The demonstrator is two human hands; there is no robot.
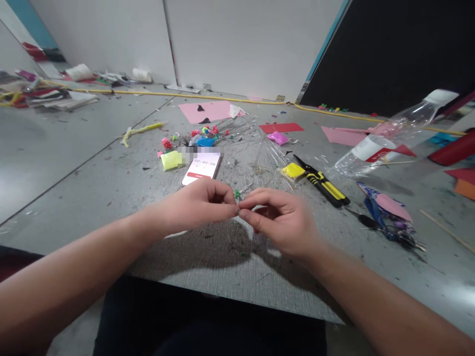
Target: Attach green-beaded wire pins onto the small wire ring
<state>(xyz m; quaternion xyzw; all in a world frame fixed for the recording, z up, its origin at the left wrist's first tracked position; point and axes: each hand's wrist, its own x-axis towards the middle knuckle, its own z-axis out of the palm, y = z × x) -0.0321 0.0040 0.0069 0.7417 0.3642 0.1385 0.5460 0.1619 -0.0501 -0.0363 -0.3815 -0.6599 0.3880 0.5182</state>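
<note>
Both hands meet above the grey table in a fingertip pinch. My left hand (202,203) comes in from the left, thumb and index finger closed together. Facing it, my right hand (280,217) has its thumb and index finger pressed together, the other fingers curled. Between the touching fingertips a tiny green bit (239,212) barely shows; its kind is too small to tell. Just beyond the fingertips is a small green piece (236,194) beside thin clear strands. A phone (200,169) with a running timer lies behind my left hand.
Yellow-black pliers (322,183) and a yellow clay packet (293,171) lie right of centre. A clear plastic bottle (393,136) leans at the right. Farther back are a pale yellow packet (171,160), a blue packet (205,142), pink paper (208,111) and a yellow cable (222,97).
</note>
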